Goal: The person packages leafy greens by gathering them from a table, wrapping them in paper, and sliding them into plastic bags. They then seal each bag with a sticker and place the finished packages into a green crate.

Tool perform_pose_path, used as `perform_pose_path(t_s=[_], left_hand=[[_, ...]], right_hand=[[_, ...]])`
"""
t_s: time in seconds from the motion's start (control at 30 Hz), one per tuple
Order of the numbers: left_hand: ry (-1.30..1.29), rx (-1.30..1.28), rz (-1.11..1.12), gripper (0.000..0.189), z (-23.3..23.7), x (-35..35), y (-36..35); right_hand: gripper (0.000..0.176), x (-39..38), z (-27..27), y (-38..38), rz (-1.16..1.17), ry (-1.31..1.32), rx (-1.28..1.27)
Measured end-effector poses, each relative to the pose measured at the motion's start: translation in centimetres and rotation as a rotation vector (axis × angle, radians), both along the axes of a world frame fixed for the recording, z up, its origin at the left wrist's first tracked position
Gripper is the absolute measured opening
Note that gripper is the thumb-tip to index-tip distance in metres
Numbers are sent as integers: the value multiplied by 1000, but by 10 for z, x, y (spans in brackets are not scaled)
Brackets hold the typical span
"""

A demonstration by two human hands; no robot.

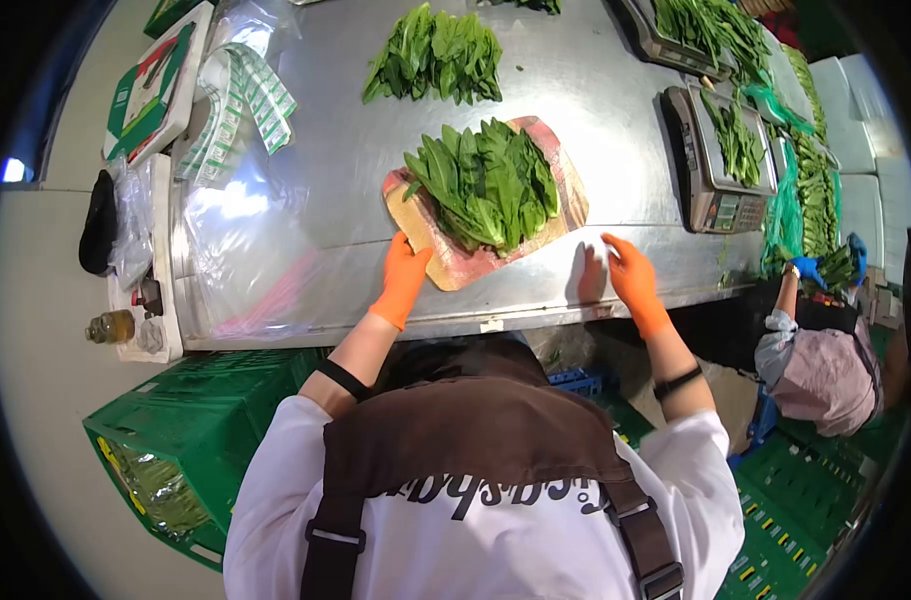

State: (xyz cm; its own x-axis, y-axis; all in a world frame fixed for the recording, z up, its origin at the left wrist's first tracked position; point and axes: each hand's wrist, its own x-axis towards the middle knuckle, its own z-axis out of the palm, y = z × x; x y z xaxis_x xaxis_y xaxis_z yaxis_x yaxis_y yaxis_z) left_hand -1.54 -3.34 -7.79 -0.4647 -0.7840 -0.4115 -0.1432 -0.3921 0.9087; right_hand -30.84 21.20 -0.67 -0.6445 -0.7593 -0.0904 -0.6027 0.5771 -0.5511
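Note:
A bunch of long green leaves [491, 185] lies piled on a patterned brown and reddish board [416, 222] on the steel table. My left hand [406, 280], in an orange glove, is at the board's near left edge, its fingers closed on that edge; their undersides are hidden. To the right of the board, my right hand [634, 282], also gloved in orange, hangs above the table's front part. Its fingers are apart and hold nothing, and its shadow falls on the metal beside it.
Another leaf bunch [436, 58] lies farther back. Label strips [238, 105] and clear plastic bags [246, 235] cover the left side. A scale [721, 160] carrying leaves stands right. A co-worker [826, 370] in blue gloves handles greens there. Green crates [191, 450] stand below left.

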Motion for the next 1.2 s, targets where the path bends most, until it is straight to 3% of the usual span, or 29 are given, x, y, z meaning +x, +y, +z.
perform_pose_path(t_s=[0.07,0.17,0.3,0.4,0.47,0.57,0.63,0.67,0.7,0.77,0.8,0.87,0.9,0.97,1.03,1.1,1.13,1.17,1.2], left_hand=[[-248,-63,-42,51,7,4,0],[-251,-95,-30,49,-4,7,-9],[-354,-227,18,48,-7,2,-26],[-477,-277,-57,48,26,-6,-43],[-564,-526,-137,42,43,-8,-57],[-592,-646,-259,37,104,-29,-62],[-618,-797,-328,35,115,-38,-59],[-638,-945,-417,32,118,-41,-55],[-644,-941,-410,32,124,-42,-49],[-675,-969,-398,28,132,-41,-29],[-693,-1061,-368,26,120,-40,-13],[-750,-1168,-355,25,79,-29,21],[-723,-1270,-307,25,65,-21,35],[-690,-1254,-266,22,66,-8,40],[-659,-1219,-227,20,59,3,46],[-767,-1307,-335,22,47,-1,47],[-847,-1213,-516,20,44,-6,45],[-699,-1416,-341,18,40,-4,51],[-674,-1354,-327,18,41,-2,52]], right_hand=[[49,-26,-22,-48,219,323,110],[47,-51,-33,-95,374,345,25],[47,-75,-46,-120,309,386,-146],[41,-73,-35,-134,616,575,-97],[38,-61,-11,-140,777,588,-205],[27,-20,62,-146,1150,578,-279],[22,17,77,-148,1220,616,-429],[27,29,90,-147,1325,620,-387],[30,45,89,-147,1278,511,-370],[28,63,70,-141,1267,512,-104],[28,71,45,-139,1269,507,-103],[23,81,-4,-136,1158,16,134],[23,82,-4,-130,1165,13,143],[21,76,6,-130,1244,272,-355],[20,83,34,-131,1247,274,-345],[13,96,60,-153,1383,355,-287],[13,103,61,-167,1410,313,-349],[11,108,60,-183,1477,351,-154],[10,110,58,-198,1499,234,-8]])
